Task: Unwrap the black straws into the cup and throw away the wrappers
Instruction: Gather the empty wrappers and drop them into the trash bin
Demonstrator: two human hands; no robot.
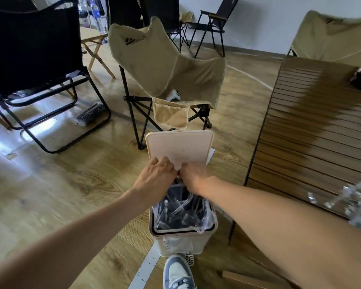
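both hands, left hand (157,174) and right hand (193,176), hang together over the open pedal bin (181,238), fingers bunched on pale wrappers (176,165). the bin mouth lies directly below, lid (178,146) upright behind. the cup is out of view.

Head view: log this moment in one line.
stage: discarding | left hand and right hand: over open bin | wrappers: held | lid: up

A pale pink pedal bin (180,243) with a clear liner stands on a light wood-grain floor (50,195). Behind it sit a beige fabric chair (165,65) with a black logo and a black chair (33,49); the slatted desk (313,130) is brown, the shoe (178,272) blue-grey and white.
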